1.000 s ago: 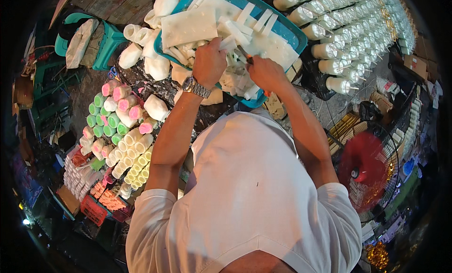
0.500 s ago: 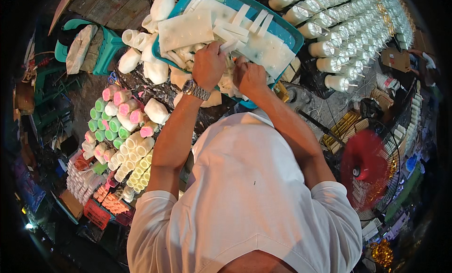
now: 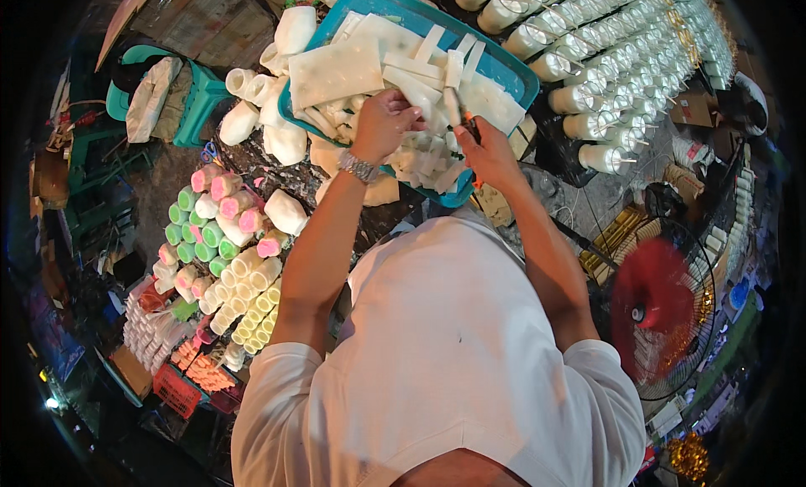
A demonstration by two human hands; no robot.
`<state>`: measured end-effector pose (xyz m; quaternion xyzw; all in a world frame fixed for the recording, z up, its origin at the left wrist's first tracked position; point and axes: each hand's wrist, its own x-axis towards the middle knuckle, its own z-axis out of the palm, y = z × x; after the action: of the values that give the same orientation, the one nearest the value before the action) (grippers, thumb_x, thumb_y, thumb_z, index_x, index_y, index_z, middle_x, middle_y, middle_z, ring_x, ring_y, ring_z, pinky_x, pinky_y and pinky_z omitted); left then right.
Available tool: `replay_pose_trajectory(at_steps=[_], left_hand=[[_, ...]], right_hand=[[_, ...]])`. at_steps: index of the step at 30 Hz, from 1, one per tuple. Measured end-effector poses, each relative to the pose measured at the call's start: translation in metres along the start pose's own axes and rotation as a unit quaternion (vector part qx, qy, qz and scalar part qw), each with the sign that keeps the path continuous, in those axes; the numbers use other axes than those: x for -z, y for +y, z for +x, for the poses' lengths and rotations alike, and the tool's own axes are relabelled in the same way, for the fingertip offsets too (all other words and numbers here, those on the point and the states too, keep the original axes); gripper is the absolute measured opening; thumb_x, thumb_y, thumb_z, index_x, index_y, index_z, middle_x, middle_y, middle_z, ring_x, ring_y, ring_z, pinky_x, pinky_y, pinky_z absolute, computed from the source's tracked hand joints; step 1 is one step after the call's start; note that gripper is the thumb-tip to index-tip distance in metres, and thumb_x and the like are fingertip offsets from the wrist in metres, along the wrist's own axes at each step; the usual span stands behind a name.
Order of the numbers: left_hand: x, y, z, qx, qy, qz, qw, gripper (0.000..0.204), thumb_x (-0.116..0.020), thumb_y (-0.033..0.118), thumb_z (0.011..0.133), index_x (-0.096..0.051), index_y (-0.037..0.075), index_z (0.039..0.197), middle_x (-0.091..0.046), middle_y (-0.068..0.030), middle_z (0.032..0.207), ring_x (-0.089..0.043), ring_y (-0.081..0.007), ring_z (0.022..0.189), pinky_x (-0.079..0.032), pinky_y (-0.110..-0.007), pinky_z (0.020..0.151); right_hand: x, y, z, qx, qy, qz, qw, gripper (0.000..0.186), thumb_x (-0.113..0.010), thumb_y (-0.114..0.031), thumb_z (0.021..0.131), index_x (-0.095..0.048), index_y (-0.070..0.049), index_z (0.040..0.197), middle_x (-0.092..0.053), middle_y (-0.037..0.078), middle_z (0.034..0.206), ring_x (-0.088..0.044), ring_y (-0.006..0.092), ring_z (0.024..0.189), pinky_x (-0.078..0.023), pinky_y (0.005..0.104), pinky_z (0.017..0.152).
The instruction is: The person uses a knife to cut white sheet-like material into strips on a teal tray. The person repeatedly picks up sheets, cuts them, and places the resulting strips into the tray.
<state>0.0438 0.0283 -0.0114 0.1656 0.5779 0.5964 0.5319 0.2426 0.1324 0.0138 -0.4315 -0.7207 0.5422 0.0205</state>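
My right hand (image 3: 491, 154) grips a knife-like tool (image 3: 454, 109) with a black and orange handle. Its narrow end points away from me, over pale waxy strips. My left hand (image 3: 382, 128), a watch on its wrist, hovers at the near side of the tray with fingers curled together; whatever they pinch is too small to make out. Under both hands lies a blue tray (image 3: 501, 57) heaped with off-white waxy pieces. A broad flat slab (image 3: 336, 70) rests on its left part, and short cut pieces (image 3: 420, 164) gather at the near edge.
Left of the tray stand white hollow shapes (image 3: 285, 134), then green-ended (image 3: 205, 252), pink-ended and yellow cylinders (image 3: 252, 319). White cups (image 3: 579, 92) in rows fill the far right. A red fan (image 3: 642, 311) spins at right. A teal stool (image 3: 197, 105) is at far left.
My hands have drawn apart. The right one has moved right and now shows the orange-handled tool; the left has released the strip it was at. The whole view has shifted slightly.
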Motion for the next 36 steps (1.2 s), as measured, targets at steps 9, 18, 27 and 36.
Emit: replay_pose_trajectory(at_steps=[9, 18, 27, 36], left_hand=[[0.047, 0.007, -0.010, -0.220, 0.208, 0.388, 0.871, 0.039, -0.075, 0.007, 0.085, -0.066, -0.001, 0.122, -0.072, -0.0188, 0.109, -0.074, -0.0280, 0.091, -0.060, -0.036, 0.076], [0.154, 0.044, 0.017, -0.022, 0.271, 0.443, 0.854, 0.064, -0.089, 0.028, 0.074, -0.063, -0.008, 0.121, -0.074, -0.0231, 0.104, -0.073, -0.0321, 0.091, -0.057, -0.040, 0.082], [0.184, 0.059, 0.033, 0.005, 0.158, 0.081, 0.984, 0.049, -0.083, 0.003, 0.079, -0.062, -0.009, 0.122, -0.074, -0.0106, 0.105, -0.070, -0.0203, 0.099, -0.054, -0.034, 0.092], [0.104, 0.022, -0.044, -0.170, 0.126, -0.044, 0.976, 0.050, -0.074, -0.003, 0.085, -0.056, 0.000, 0.131, -0.068, -0.0090, 0.123, -0.066, -0.0203, 0.111, -0.051, -0.037, 0.101]], right_hand=[[-0.023, -0.018, 0.011, 0.226, 0.153, -0.283, 0.919, 0.028, -0.069, -0.027, 0.091, -0.054, -0.006, 0.102, -0.068, 0.015, 0.082, -0.071, 0.0327, 0.071, -0.055, 0.0457, 0.057], [-0.024, -0.035, 0.057, 0.201, 0.181, -0.335, 0.902, 0.017, -0.063, -0.016, 0.090, -0.059, -0.006, 0.102, -0.069, 0.015, 0.083, -0.072, 0.0343, 0.075, -0.056, 0.0467, 0.060], [-0.060, -0.069, 0.103, 0.103, 0.119, -0.385, 0.909, 0.026, -0.063, -0.024, 0.090, -0.060, -0.004, 0.106, -0.073, 0.018, 0.093, -0.073, 0.0379, 0.081, -0.059, 0.0493, 0.068], [-0.017, -0.081, 0.079, 0.050, 0.048, -0.026, 0.997, 0.042, -0.082, -0.029, 0.083, -0.067, 0.001, 0.107, -0.067, 0.012, 0.073, -0.068, 0.0215, 0.065, -0.053, 0.0375, 0.058]])
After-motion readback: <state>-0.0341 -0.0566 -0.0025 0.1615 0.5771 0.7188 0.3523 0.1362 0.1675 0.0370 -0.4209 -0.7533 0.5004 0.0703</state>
